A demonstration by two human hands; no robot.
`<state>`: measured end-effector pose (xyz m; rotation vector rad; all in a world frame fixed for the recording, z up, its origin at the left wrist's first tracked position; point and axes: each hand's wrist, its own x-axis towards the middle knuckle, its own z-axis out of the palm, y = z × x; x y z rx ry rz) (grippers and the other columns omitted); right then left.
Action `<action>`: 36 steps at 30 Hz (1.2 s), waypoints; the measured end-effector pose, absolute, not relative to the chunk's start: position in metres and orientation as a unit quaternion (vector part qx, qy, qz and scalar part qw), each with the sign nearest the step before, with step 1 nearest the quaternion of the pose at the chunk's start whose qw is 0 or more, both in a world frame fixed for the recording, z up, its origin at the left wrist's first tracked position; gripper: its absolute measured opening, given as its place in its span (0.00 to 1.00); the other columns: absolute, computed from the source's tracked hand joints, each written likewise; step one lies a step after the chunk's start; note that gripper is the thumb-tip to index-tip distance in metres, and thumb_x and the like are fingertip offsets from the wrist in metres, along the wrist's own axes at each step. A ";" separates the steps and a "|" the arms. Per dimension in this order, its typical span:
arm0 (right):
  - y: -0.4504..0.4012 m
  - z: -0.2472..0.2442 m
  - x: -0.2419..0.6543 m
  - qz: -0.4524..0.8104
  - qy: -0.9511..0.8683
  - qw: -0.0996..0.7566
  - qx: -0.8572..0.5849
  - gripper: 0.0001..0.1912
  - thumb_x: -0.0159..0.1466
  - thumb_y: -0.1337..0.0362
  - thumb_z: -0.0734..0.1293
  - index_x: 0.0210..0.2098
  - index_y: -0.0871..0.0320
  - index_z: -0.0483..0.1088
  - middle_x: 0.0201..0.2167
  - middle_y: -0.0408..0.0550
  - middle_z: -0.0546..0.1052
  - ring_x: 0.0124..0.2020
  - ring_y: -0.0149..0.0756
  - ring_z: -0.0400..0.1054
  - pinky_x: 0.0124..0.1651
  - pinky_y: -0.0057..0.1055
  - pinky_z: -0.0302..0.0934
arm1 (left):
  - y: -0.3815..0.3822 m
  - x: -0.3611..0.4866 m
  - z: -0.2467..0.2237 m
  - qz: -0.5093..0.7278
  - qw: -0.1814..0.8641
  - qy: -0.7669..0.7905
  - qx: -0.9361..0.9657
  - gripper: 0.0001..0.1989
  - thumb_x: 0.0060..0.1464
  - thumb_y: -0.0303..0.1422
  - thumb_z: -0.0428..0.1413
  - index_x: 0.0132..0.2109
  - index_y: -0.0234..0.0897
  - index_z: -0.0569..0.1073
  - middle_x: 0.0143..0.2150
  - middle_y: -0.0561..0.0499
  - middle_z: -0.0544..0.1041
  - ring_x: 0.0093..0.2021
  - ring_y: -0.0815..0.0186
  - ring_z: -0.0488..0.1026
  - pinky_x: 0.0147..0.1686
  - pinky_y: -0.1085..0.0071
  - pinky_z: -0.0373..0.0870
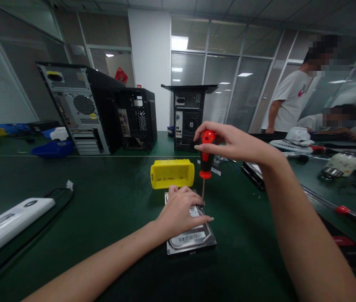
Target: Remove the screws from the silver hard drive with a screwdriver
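A silver hard drive (191,240) with a white label lies flat on the green table in front of me. My left hand (180,212) grips it from above, fingers curled toward its far edge and thumb reaching across to the right side, covering much of the drive. In my right hand (225,142) is a red and black screwdriver (206,161), held upright by the handle's top between thumb and fingers. Its shaft points down to the drive's far right corner, close to my left fingertips. Whether the tip sits in a screw is too small to tell.
Just beyond the drive stands a yellow bin (172,176) with small bits inside. Computer cases (83,105) line the back. A white power strip (14,222) with a cable lies left; a long red-handled tool (341,209) lies right. People (291,92) are at the far right.
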<state>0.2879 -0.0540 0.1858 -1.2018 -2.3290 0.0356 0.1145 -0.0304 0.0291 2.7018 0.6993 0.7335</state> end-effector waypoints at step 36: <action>-0.067 0.191 0.285 -0.028 -0.816 0.225 -0.532 0.18 0.65 0.54 0.56 0.39 0.60 0.70 0.35 0.48 0.73 0.33 0.33 0.65 0.34 0.29 0.54 | -0.031 0.115 0.030 0.248 0.119 0.263 0.925 0.21 0.51 0.53 0.56 0.42 0.42 0.75 0.45 0.53 0.78 0.47 0.55 0.68 0.46 0.54 0.51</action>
